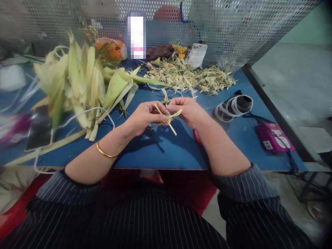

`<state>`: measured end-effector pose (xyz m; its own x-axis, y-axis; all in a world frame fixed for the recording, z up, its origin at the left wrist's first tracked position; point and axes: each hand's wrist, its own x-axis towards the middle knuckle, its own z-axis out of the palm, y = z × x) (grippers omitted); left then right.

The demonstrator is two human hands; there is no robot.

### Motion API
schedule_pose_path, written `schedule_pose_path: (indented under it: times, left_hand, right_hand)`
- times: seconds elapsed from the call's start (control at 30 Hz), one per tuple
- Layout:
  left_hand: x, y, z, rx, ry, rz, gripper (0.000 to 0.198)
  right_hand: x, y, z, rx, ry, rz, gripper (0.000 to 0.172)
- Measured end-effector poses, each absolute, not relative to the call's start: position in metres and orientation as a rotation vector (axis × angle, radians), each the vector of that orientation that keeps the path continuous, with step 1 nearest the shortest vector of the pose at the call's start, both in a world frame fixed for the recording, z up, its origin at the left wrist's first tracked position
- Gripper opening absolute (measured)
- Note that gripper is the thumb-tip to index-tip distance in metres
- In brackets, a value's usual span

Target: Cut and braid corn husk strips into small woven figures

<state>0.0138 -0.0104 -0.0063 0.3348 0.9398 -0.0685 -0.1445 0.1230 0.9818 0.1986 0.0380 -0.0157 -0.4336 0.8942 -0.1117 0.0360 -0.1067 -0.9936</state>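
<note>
Over the front middle of the blue table, both hands pinch a small bundle of pale corn husk strips [171,128], whose ends stick out in several directions. My left hand [144,117], with a gold bangle on its wrist, grips the bundle between thumb and fingers. From the other side, the fingertips of my right hand [190,111] close on its upper part. Fingers hide how the strips are joined. Under my right forearm a red curved piece [197,136] shows; the rest of it is covered.
Corn husks [86,72] are heaped at the left, near a dark phone [40,128] and white cable. Trimmed scraps [181,74] lie at the back before a perforated metal screen [225,24]. To the right are a thread-wound black spool [242,105] and a purple box [275,137].
</note>
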Motion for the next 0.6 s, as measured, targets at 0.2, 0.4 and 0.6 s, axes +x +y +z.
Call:
schedule_pose_path:
  times: [0.2, 0.4, 0.6]
  left_hand:
    - [0.015, -0.007, -0.007, 1.266, 1.015, 1.264, 0.024]
    - [0.013, -0.003, -0.009, 1.463, 1.210, 1.478, 0.020]
    - [0.009, 0.000, -0.015, 1.629, 1.423, 1.562, 0.011]
  right_hand:
    - [0.189, 0.033, -0.020, -1.095, -1.556, 1.351, 0.029]
    - [0.188, 0.024, -0.017, -1.098, -1.938, 0.610, 0.022]
    - [0.183, 0.011, -0.011, -0.875, -2.248, 0.074, 0.018]
